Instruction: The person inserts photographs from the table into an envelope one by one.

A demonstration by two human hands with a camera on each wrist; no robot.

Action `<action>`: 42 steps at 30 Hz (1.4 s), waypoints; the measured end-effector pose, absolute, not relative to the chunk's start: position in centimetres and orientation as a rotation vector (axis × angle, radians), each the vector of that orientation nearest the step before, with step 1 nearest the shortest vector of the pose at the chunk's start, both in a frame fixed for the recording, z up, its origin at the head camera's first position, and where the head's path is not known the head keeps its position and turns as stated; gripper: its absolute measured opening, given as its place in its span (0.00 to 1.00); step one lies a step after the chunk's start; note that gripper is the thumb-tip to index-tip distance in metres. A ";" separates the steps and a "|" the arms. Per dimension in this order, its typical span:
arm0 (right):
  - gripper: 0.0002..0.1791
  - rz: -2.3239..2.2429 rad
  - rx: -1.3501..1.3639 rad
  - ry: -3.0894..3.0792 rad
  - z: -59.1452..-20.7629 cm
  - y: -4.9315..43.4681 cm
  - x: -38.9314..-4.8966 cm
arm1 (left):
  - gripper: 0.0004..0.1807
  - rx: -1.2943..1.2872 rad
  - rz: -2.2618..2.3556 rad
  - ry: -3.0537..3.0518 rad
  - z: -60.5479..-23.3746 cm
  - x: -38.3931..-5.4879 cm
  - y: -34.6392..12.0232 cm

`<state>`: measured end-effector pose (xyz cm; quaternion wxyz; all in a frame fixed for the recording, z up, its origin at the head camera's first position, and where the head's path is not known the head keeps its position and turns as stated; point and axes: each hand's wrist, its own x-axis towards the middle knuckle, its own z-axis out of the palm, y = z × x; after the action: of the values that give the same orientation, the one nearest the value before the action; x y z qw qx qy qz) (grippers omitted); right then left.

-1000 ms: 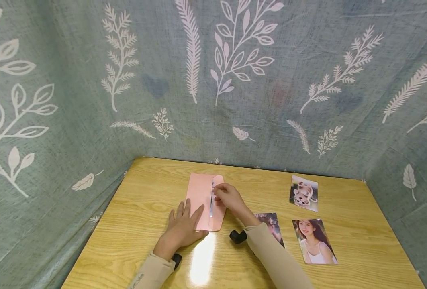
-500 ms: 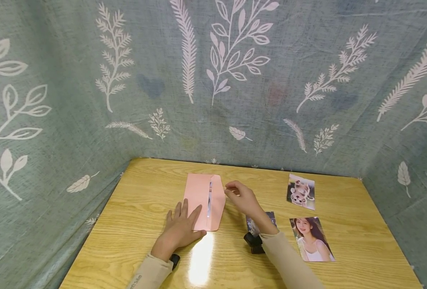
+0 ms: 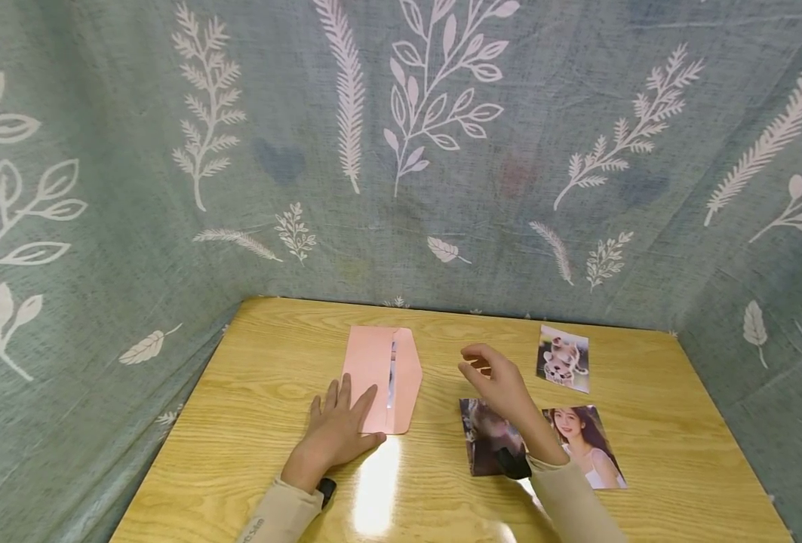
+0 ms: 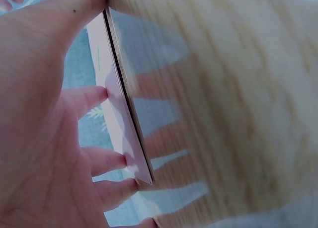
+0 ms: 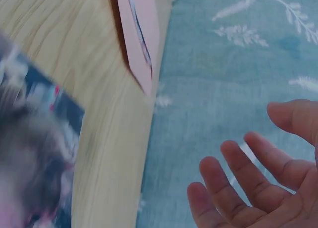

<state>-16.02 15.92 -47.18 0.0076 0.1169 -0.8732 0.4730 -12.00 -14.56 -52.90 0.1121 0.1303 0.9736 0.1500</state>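
A pink envelope (image 3: 371,354) lies on the table with its flap spread to the right. Through its slit shows a narrow strip of a picture (image 3: 391,381). My left hand (image 3: 336,434) rests on the envelope's lower left part with fingers spread; in the left wrist view the fingertips (image 4: 117,161) touch its pink surface. My right hand (image 3: 502,381) hovers to the right of the envelope, holding nothing, its fingers loosely bent. Beneath that hand and wrist lies a dark photo (image 3: 482,445), partly covered by the arm; the right wrist view shows it blurred (image 5: 35,153).
Right of the right arm lies a photo of a person in a white top (image 3: 594,441), partly behind the sleeve. Farther back is a photo of a spotted cub (image 3: 562,360). A leaf-patterned cloth (image 3: 373,241) hangs behind the wooden table (image 3: 278,362).
My right hand has left the envelope's slit and moved right, over the dark photo. My left hand stays on the envelope.
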 end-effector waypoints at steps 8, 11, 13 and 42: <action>0.17 1.409 0.334 -2.701 -48.0 19.2 -15.2 | 0.47 0.381 0.468 2.856 -52.9 -12.2 -14.5; 0.18 1.388 0.324 -2.714 -48.7 20.4 -14.9 | 0.48 0.386 0.466 2.857 -52.8 -12.1 -14.4; 0.19 1.384 0.308 -2.731 -49.1 21.2 -14.6 | 0.48 0.390 0.462 2.853 -52.8 -12.1 -14.3; 0.23 0.778 0.410 -2.877 -53.7 24.3 -13.0 | 0.47 0.383 0.407 2.853 -52.6 -12.2 -14.5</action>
<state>-13.05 24.28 -53.73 0.0665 0.1359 -0.9542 0.2580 -12.24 -14.53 -52.55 0.1170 0.1309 0.9746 0.1391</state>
